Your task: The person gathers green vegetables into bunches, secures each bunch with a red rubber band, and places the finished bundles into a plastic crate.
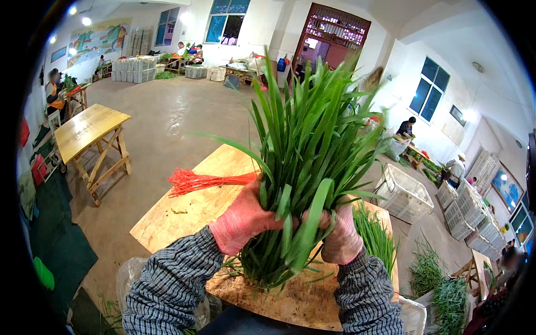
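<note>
I hold a thick bunch of garlic chives (312,151) upright over the wooden table (167,223), its lower end down on the tabletop. My left hand (243,218), in a pinkish-red glove, grips the bunch from the left side. From the right, my right hand (341,237), in a similar glove, closes round it too. Leaves hang over and hide part of the fingers. Behind my left hand lies a bundle of thin red ties (209,180). More chives (373,234) lie on the table beyond my right hand.
A bare wooden table (92,131) stands to the left. On the right are a white plastic crate (405,195), stacked crates (469,209) and heaps of greens (446,301) near the floor. Other people (406,128) work at tables along the walls.
</note>
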### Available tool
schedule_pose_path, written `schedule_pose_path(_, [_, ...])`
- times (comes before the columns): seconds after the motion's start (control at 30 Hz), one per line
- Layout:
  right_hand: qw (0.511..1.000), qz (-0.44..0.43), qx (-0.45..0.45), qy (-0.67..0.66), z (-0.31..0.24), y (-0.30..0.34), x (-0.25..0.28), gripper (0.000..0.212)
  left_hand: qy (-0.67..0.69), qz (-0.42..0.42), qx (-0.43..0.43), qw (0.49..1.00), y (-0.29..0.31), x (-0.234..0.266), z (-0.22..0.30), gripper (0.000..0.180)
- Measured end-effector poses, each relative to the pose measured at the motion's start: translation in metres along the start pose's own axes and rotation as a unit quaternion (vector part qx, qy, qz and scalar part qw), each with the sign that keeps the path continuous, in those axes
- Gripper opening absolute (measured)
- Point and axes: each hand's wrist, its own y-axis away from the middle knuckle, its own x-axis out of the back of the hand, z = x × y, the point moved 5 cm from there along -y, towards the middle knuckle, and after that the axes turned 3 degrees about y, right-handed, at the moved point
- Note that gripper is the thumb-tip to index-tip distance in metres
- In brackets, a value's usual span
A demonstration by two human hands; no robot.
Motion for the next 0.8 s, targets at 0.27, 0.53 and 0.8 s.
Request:
schedule_pose_path(0.27, [0.995, -0.005, 0.068, 0.068, -0.03, -0.009, -0.014, 0.064, -0.079, -0.002, -0.128, 0.989, -0.022, -0.007, 0.025, 0.07])
schedule_pose_path(0.53, [0.947, 0.021, 0.182, 0.263, -0.028, -0.013, -0.036, 0.037, -0.108, -0.059, -0.187, 0.975, -0.018, -0.023, 0.025, 0.054])
schedule_pose_path(0.8, [0.979, 0.061, 0.118, 0.158, -0.031, -0.018, -0.041, 0.038, -0.2, -0.049, -0.124, 0.971, -0.017, -0.009, 0.009, 0.064])
